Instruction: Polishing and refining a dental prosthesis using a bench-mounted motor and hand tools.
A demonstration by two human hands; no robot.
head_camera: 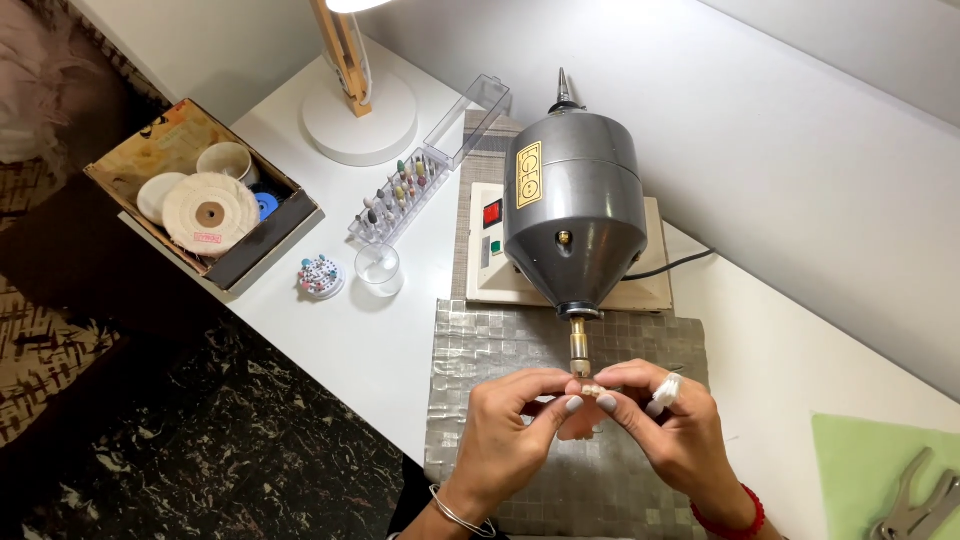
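Observation:
My left hand (515, 425) and my right hand (665, 420) meet at the near spindle (579, 345) of a grey polishing motor (572, 215). Together their fingertips pinch a small pale piece (590, 390) right at the spindle's tip. What the piece is I cannot tell; it is mostly hidden by my fingers. White tape wraps one right finger (667, 388). A thin bangle circles my left wrist and a red bracelet my right wrist. The motor stands on a beige base with a red switch (492, 212).
A silver woven mat (500, 350) lies under my hands. Left are a small glass (381, 268), a round bur stand (321, 277), a clear bur case (400, 195), a lamp base (360, 115) and a box of buffing wheels (205, 205). Metal pliers (915, 500) rest on a green cloth at right.

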